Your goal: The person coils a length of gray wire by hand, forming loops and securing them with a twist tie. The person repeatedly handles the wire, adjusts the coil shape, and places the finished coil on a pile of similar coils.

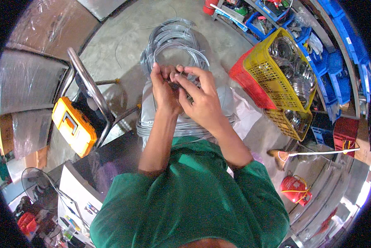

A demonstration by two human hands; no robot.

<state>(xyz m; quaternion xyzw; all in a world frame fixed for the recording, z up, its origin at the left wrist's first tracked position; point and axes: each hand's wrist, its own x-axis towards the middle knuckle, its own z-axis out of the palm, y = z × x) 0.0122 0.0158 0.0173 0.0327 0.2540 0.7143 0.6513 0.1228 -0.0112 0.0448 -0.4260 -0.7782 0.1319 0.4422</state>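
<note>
My left hand (165,91) is cupped upward with its fingers curled, in front of my chest. Over its palm, my right hand (202,96) bends its thumb and fingers inward so that the two hands meet. Small dark bits show between the fingers, too hidden to name. Just beyond my hands, a stack of grey wire coils (173,37) lies on the floor. More loops of grey wire (193,131) show beneath my forearms, close to my body, around a pale surface partly covered by my hands.
At right, a yellow crate (260,68) full of shiny metal rings leans beside a red crate (245,78). Blue bins (338,82) line a shelf behind. An orange toolbox (74,127) sits by a metal-tube frame (86,74) at left. Wrapped boxes (30,89) stand beyond.
</note>
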